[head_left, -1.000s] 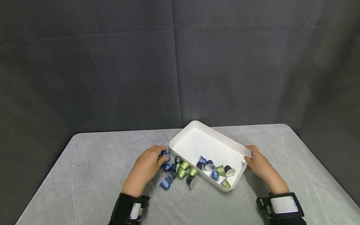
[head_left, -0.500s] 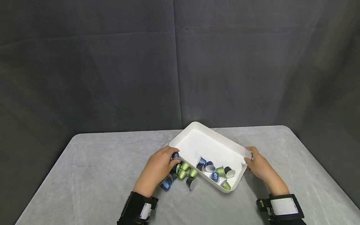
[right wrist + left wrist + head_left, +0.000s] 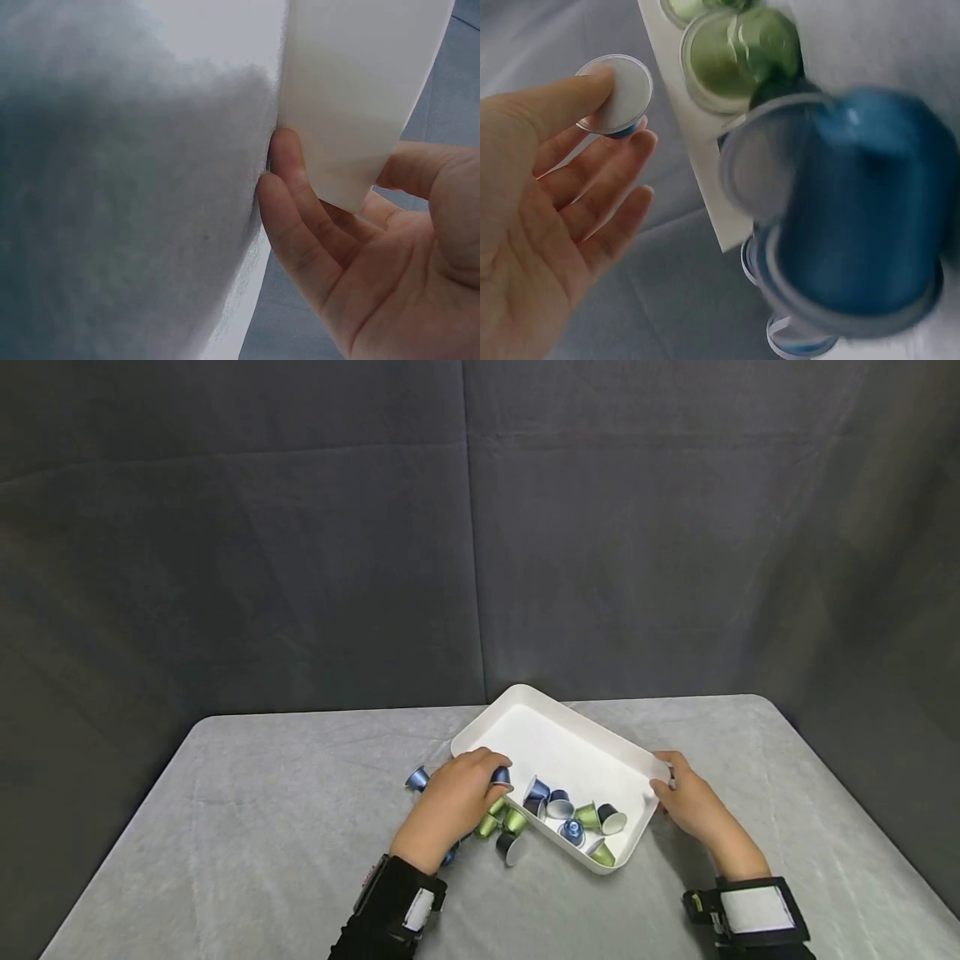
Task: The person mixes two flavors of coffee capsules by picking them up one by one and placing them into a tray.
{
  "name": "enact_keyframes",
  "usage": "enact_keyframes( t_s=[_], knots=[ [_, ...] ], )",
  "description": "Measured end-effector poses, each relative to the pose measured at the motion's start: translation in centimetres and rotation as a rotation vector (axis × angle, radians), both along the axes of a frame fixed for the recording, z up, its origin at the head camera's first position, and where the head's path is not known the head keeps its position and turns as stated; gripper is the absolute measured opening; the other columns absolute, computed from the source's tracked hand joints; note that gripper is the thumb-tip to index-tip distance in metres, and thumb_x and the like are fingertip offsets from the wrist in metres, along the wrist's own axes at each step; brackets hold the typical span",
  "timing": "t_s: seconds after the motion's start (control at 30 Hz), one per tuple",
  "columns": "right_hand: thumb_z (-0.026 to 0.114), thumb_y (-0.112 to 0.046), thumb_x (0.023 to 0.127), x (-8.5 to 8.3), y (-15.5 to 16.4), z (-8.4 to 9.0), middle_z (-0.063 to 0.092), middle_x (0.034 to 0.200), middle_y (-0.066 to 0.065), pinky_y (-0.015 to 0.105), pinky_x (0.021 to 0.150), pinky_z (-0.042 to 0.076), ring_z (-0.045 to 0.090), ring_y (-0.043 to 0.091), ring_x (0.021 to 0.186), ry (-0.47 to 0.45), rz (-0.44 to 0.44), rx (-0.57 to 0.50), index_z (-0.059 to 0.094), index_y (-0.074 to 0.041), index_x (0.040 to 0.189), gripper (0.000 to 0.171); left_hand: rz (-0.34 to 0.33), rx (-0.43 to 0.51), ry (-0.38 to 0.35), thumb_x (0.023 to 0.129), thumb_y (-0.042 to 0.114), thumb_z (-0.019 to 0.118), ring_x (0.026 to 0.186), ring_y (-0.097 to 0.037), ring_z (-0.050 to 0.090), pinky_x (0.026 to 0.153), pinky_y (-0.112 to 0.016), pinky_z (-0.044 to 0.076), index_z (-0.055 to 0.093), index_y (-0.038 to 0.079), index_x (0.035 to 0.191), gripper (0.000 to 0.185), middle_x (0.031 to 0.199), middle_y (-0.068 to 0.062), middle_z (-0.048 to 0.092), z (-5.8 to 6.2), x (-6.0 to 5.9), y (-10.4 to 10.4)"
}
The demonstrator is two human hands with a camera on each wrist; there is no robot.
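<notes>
A: Start with the biggest thing. What do the hands rest over?

B: A grey table [image 3: 225, 827]. On it sits a white tray [image 3: 558, 739], turned at an angle. The right hand [image 3: 693, 806] holds the tray's right end: in the right wrist view the tray wall [image 3: 360, 97] sits between thumb and fingers [image 3: 300, 217], with the fingertips tucked against its underside and the thumb on the other face.

A: And the left hand?

B: The left hand [image 3: 457, 802] is at the tray's near-left edge. Thumb and fingers pinch a dark blue capsule [image 3: 500, 776]. In the left wrist view its foil lid [image 3: 622, 94] faces the camera, with the thumb tip on the lid's edge and the fingers just beneath the cup; the remaining fingers lie loosely together, slightly bent.

A: Where is that capsule relative to the tray?

B: Right at the fingertips, just over the tray's rim, near the capsules in the tray [image 3: 573, 818], a cluster of blue, dark and green ones lying toward the right hand.

A: Anything outside the tray?

B: Yes. Green and dark capsules on the table [image 3: 504, 831] lie just under and beside the left palm, touching the tray's near wall. One lone blue capsule [image 3: 416, 778] lies behind the knuckles, apart from the rest.
</notes>
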State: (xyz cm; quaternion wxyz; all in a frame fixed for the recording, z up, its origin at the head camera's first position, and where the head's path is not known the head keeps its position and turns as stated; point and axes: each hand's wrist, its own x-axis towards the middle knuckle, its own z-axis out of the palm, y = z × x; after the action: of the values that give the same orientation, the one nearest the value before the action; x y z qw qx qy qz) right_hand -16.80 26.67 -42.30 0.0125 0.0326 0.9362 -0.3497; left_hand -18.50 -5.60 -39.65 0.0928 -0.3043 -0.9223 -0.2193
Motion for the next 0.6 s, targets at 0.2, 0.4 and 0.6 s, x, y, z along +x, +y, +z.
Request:
enact_keyframes(
  t_s=[0.2,0.4,0.6],
  knots=[
    [0.049,-0.003,0.098,0.0,0.0,-0.1,0.058,0.093,0.024,0.034,0.057,0.044,0.058,0.023,0.067,0.002,-0.002,-0.001,0.03,0.014,0.139,0.048,-0.033,-0.041,0.001,0.093,0.022,0.071,0.105,-0.019,0.064,0.089,-0.035,0.051,0.067,0.009,0.122,0.032,0.114,-0.002,0.067,0.2,-0.4,1.6],
    [0.049,-0.003,0.099,0.0,0.2,0.0,0.058,0.097,0.027,0.034,0.058,0.044,0.058,0.023,0.068,-0.004,0.001,0.011,0.029,0.014,0.139,0.048,-0.059,-0.079,0.029,0.093,0.022,0.072,0.104,-0.017,0.064,0.087,-0.031,0.051,0.067,0.011,0.122,0.032,0.113,0.0,0.067,0.2,-0.4,3.6],
    [0.048,-0.003,0.099,0.1,0.3,0.2,0.057,0.096,0.027,0.034,0.058,0.045,0.058,0.023,0.068,-0.001,0.005,0.004,0.029,0.014,0.139,0.048,-0.088,-0.115,0.051,0.092,0.023,0.073,0.098,-0.014,0.065,0.083,-0.026,0.051,0.068,0.012,0.119,0.03,0.109,0.001,0.067,0.1,-0.1,5.7]
  ],
)
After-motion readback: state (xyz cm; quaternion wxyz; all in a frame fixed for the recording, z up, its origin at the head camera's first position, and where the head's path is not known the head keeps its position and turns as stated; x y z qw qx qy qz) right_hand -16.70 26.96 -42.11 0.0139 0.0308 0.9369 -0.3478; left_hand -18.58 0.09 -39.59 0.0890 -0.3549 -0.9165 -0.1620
